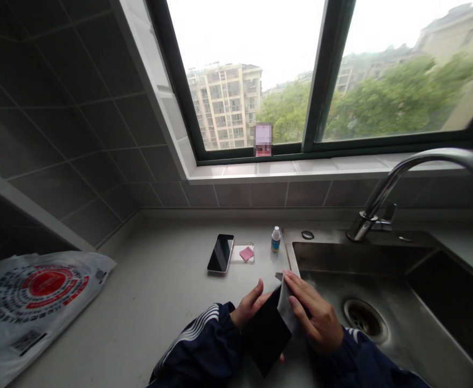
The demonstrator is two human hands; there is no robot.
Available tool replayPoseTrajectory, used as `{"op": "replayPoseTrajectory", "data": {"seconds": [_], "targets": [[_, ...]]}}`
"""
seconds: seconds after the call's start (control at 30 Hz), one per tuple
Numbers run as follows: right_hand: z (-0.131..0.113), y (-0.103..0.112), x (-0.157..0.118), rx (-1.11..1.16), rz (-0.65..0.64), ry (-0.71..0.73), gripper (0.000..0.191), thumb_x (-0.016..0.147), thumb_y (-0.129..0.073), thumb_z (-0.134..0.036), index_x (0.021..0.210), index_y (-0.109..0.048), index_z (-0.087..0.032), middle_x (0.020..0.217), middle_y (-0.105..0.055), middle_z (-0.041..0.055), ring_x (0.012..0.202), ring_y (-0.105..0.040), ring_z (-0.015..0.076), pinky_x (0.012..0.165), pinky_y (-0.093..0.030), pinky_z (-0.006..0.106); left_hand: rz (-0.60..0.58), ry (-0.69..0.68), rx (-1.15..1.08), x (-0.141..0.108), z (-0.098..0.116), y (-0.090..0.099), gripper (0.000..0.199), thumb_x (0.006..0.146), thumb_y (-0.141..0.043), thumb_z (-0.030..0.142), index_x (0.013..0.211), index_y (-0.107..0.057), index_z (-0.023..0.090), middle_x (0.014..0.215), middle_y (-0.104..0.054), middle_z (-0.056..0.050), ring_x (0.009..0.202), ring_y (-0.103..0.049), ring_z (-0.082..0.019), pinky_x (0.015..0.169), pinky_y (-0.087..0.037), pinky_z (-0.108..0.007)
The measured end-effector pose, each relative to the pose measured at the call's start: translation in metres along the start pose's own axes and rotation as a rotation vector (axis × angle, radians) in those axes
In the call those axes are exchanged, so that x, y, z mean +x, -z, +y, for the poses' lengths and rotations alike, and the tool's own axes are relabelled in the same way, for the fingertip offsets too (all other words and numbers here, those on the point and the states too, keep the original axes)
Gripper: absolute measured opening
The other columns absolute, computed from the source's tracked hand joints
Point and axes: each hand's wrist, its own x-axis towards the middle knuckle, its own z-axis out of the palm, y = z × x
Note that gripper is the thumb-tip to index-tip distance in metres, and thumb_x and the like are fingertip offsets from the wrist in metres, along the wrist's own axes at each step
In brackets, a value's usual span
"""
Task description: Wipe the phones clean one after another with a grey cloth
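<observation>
My left hand (252,305) clasps a black phone (266,331), my right hand (313,312) pinches a white cloth (287,304); up the bench (159,307) sit one more phone (221,253), one bottle (276,240), one pink square (247,253) (in a clear tray (237,253)).

Our left hand (252,306) is held low and angled, thumb raised, with our right hand (315,315) just beside it, fingers (301,293) curled into a pinch. Both wrists disappear into navy track sleeves (200,345) with white stripes.
</observation>
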Motion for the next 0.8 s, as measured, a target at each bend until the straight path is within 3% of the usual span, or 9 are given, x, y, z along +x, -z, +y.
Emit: {"op": "replayPoseTrajectory", "data": {"seconds": [0.2,0.33,0.6,0.8], "targets": [[-0.0031,-0.0013,-0.0015,-0.062,-0.085,0.129,0.051,0.093,-0.045,-0.016,0.144,-0.041,-0.017,0.141,-0.05,0.0099,0.137,-0.037,0.03,0.106,-0.043,0.052,-0.019,0.027,0.017,0.0023,-0.0024,-0.001,0.075,0.089,-0.03,0.065,0.134,-0.05,0.008,0.118,-0.064,-0.016,0.129,-0.044,-0.03,0.112,-0.019,-0.043],[-0.0054,-0.0027,-0.0023,-0.093,-0.079,0.128,0.05,0.093,-0.046,-0.016,0.143,-0.042,-0.016,0.139,-0.051,0.0115,0.135,-0.038,0.0316,0.105,-0.042,0.056,-0.02,0.025,0.007,0.0027,-0.0035,0.0,0.076,0.089,-0.03,0.066,0.134,-0.049,0.009,0.118,-0.063,-0.016,0.128,-0.045,-0.03,0.111,-0.02,-0.043],[-0.0055,-0.005,-0.0032,-0.038,-0.019,-0.015,0.047,0.095,-0.045,-0.018,0.141,-0.045,-0.018,0.141,-0.049,0.0101,0.129,-0.049,0.0235,0.106,-0.046,0.039,-0.026,0.003,-0.007,0.0023,-0.0008,-0.0063,0.076,0.09,-0.028,0.064,0.138,-0.045,0.008,0.123,-0.061,-0.016,0.129,-0.044,-0.031,0.112,-0.017,-0.042],[-0.0031,-0.0045,-0.0026,0.032,0.005,-0.107,0.045,0.095,-0.045,-0.021,0.14,-0.048,-0.019,0.141,-0.05,0.0072,0.13,-0.048,0.0221,0.109,-0.042,0.037,-0.02,-0.012,0.008,0.001,0.0026,-0.0074,0.075,0.091,-0.028,0.062,0.141,-0.041,0.008,0.126,-0.06,-0.017,0.125,-0.048,-0.03,0.111,-0.021,-0.043]]}}
